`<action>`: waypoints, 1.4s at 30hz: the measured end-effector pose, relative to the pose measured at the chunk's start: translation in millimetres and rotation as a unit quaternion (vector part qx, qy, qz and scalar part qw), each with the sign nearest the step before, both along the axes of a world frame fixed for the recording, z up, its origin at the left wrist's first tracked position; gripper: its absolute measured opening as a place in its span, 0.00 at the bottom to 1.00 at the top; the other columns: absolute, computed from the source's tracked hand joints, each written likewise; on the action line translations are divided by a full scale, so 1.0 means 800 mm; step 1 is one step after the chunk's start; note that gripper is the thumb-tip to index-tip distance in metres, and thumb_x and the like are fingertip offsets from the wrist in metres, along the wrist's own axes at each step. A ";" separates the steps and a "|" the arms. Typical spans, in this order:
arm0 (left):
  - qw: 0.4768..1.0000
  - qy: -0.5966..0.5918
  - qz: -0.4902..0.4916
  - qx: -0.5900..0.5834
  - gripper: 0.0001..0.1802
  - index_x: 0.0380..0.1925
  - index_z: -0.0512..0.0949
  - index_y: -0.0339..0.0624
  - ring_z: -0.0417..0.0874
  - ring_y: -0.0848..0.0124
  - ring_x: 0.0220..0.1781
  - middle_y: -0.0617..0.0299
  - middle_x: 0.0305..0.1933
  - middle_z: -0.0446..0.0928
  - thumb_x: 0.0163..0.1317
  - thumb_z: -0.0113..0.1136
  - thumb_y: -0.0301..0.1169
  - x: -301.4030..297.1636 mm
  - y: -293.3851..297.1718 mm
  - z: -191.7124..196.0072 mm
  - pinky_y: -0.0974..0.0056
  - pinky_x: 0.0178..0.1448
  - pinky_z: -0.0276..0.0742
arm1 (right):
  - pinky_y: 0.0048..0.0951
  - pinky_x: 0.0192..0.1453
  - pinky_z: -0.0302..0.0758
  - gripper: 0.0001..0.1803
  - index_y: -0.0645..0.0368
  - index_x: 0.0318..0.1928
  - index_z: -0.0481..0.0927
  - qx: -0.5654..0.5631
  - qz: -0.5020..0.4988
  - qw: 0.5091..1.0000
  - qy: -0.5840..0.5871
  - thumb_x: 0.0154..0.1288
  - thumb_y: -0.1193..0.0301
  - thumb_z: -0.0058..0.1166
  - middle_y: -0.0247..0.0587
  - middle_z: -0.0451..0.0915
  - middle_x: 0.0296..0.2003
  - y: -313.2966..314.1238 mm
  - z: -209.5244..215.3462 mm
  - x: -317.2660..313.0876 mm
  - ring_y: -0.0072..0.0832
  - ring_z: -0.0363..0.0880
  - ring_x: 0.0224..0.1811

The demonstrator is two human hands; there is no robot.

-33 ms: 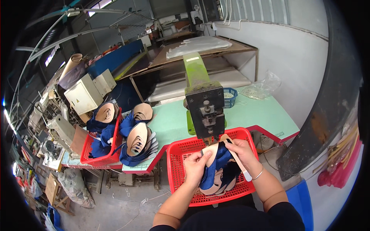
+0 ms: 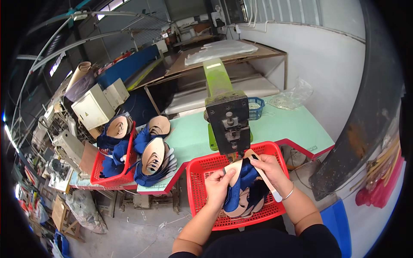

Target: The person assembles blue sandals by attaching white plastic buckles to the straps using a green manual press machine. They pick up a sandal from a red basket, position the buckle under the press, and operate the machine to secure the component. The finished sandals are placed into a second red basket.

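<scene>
My left hand (image 2: 219, 182) and my right hand (image 2: 270, 170) both grip a blue shoe upper with tan lining (image 2: 244, 175), held up against the underside of a dark press head (image 2: 228, 124) on a green machine arm (image 2: 216, 77). The hands are over a red plastic basket (image 2: 198, 193) that holds more blue and tan uppers (image 2: 241, 206). My right wrist wears a thin bracelet.
A pale green table (image 2: 292, 124) carries the machine, a small blue basket (image 2: 256, 107) and a clear plastic bag (image 2: 292, 96). A stack of uppers (image 2: 152, 160) lies at its left end beside another red basket of uppers (image 2: 112, 174). Beige machines (image 2: 92, 107) stand beyond.
</scene>
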State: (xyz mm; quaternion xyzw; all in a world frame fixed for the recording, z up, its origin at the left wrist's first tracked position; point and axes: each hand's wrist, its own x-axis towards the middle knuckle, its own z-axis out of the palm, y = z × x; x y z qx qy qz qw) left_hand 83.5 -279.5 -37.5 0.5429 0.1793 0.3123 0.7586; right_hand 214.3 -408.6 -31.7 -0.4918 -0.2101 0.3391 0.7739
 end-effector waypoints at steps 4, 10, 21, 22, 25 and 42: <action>0.999 -0.026 0.011 -0.044 0.06 0.24 0.79 0.36 0.76 0.79 0.25 0.62 0.26 0.79 0.54 0.63 0.27 -0.007 0.010 -0.020 0.74 0.32 0.71 | 0.16 0.22 0.69 0.11 0.65 0.28 0.77 -0.032 0.003 0.999 -0.012 0.57 0.69 0.59 0.34 0.77 0.22 0.009 0.015 -0.010 0.16 0.73 0.20; 0.990 -0.046 -0.010 -0.135 0.08 0.29 0.78 0.37 0.79 0.75 0.25 0.60 0.26 0.80 0.57 0.61 0.32 -0.020 0.010 -0.013 0.71 0.33 0.76 | 0.16 0.21 0.68 0.11 0.65 0.26 0.77 -0.018 0.022 0.999 -0.017 0.56 0.69 0.60 0.33 0.76 0.21 0.024 0.012 -0.016 0.14 0.72 0.19; 0.985 -0.015 -0.112 -0.132 0.09 0.30 0.77 0.40 0.79 0.75 0.25 0.62 0.28 0.80 0.57 0.60 0.35 -0.024 0.060 -0.015 0.70 0.31 0.77 | 0.14 0.32 0.70 0.09 0.64 0.33 0.78 -0.002 0.058 0.998 -0.014 0.58 0.70 0.59 0.30 0.77 0.27 0.025 0.009 -0.034 0.13 0.73 0.27; 0.986 -0.016 -0.122 -0.112 0.09 0.29 0.77 0.41 0.79 0.76 0.25 0.62 0.28 0.80 0.56 0.60 0.35 -0.024 0.066 -0.017 0.71 0.31 0.77 | 0.14 0.32 0.70 0.09 0.64 0.33 0.78 -0.005 0.054 0.998 -0.020 0.58 0.70 0.59 0.30 0.77 0.27 0.026 0.009 -0.036 0.13 0.73 0.28; 0.988 -0.013 -0.088 -0.125 0.09 0.29 0.77 0.41 0.78 0.76 0.24 0.63 0.26 0.79 0.57 0.60 0.35 -0.023 0.064 -0.023 0.71 0.30 0.77 | 0.14 0.32 0.70 0.09 0.64 0.33 0.78 -0.016 0.055 0.998 -0.036 0.58 0.69 0.59 0.31 0.78 0.28 0.026 0.016 -0.042 0.13 0.74 0.28; 0.961 -0.097 -0.175 -0.193 0.20 0.52 0.70 0.41 0.77 0.72 0.44 0.63 0.44 0.76 0.62 0.53 0.38 -0.034 0.028 -0.093 0.68 0.50 0.73 | 0.15 0.26 0.67 0.12 0.63 0.29 0.81 -0.135 0.070 0.971 -0.186 0.55 0.65 0.63 0.31 0.78 0.21 0.029 0.032 -0.017 0.11 0.71 0.22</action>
